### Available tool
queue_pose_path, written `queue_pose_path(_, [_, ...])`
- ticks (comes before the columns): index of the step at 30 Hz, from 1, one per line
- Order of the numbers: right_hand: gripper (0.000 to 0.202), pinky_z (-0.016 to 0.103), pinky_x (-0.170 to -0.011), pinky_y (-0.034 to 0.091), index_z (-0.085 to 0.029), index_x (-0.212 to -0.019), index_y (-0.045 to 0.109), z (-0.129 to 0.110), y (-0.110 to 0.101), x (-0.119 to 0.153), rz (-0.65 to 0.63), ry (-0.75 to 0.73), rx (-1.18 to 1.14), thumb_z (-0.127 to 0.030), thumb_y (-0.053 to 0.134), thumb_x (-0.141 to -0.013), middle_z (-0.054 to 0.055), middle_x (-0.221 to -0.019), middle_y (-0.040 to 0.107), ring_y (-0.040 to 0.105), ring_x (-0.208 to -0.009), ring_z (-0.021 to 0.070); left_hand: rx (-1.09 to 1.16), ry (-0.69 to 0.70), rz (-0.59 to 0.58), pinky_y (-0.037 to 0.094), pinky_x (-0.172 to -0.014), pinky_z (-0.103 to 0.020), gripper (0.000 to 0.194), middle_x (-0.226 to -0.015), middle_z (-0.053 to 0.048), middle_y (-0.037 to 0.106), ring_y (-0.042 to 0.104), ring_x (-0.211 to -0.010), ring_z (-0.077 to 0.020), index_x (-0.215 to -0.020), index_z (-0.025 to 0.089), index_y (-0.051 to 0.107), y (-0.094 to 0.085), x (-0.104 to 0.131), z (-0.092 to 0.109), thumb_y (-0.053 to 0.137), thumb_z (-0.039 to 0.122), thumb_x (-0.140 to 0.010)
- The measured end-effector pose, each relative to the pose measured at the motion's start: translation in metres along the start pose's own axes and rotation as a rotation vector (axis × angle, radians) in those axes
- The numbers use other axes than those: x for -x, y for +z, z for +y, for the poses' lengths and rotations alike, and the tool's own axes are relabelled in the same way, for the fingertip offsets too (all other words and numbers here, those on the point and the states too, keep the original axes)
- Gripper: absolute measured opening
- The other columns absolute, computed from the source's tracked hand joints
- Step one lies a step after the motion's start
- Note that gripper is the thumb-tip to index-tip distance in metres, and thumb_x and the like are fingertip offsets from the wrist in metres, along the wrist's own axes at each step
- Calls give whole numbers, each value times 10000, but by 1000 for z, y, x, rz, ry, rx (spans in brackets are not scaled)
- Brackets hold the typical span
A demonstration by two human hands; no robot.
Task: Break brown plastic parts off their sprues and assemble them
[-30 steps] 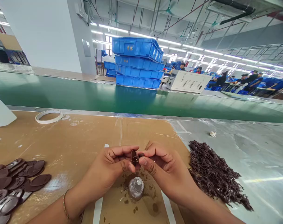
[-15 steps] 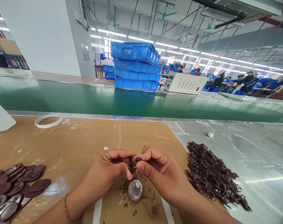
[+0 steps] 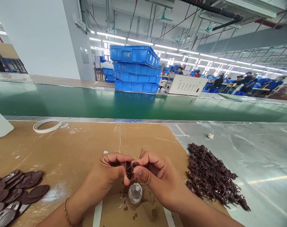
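Note:
My left hand (image 3: 110, 171) is closed, pinching a dark brown oval disc (image 3: 128, 170) on edge between thumb and fingers. My right hand (image 3: 155, 175) pinches a small dark brown piece (image 3: 135, 164) against the disc's right face; its exact shape is mostly covered by my fingers. Just below both hands stands a small clear glass jar (image 3: 135, 194), with dark wet spots on the board around it. Similar brown oval discs (image 3: 15, 192) lie overlapping at the left. To the right is a heap of small, branching dark brown pieces (image 3: 211, 175).
A brown board (image 3: 74, 157) covers part of the grey table (image 3: 259, 148). A tape roll (image 3: 47, 125) and a pale container (image 3: 0, 123) are at the left. Beyond runs a green belt (image 3: 86, 102), with stacked blue crates (image 3: 136, 69) behind it. Several people sit far right.
The small piece in my right hand now sits closer against the disc in my left hand. The whole view has shifted slightly.

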State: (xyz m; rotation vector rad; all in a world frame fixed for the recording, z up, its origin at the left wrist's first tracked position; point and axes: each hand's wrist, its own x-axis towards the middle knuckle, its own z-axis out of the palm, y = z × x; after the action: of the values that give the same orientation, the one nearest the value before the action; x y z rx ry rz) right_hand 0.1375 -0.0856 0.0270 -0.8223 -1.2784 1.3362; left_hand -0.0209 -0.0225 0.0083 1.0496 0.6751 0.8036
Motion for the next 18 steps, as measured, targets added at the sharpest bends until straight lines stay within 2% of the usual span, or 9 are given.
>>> queue_pose_path(8, [323,334,-732,462,-215,-781,490,-3,1,0,19,-3,34,-439,710,-854,21,-730,657,638,-745,162,-14,30,-32,510,-620,-216,84,-458,21,630,578,-542,-114,-718,193,763,1,0,2,826,225,-674])
queue_pose_path(12, [302,327,-733,466,-217,-786,498,-3,1,-1,2,-17,12,-418,711,-859,16,-731,656,640,-731,153,-20,23,-6,499,-604,-202,82,-462,22,635,577,-536,-111,-714,202,761,2,0,2,827,225,-670])
queue_pose_path(15, [290,313,-727,479,-227,-789,496,-3,3,-2,-6,-41,-43,-396,722,-854,-1,-712,651,663,-718,149,-83,16,29,507,-621,-200,81,-464,19,639,604,-562,-125,-696,224,767,-4,0,2,836,225,-654])
queue_pose_path(18, [393,332,-746,510,-241,-752,459,-2,7,-3,-4,-32,-61,-520,731,-802,13,-701,680,693,-759,179,-188,-14,31,528,-607,-221,130,-484,2,656,646,-594,-172,-683,252,790,-13,-3,-2,879,255,-589])
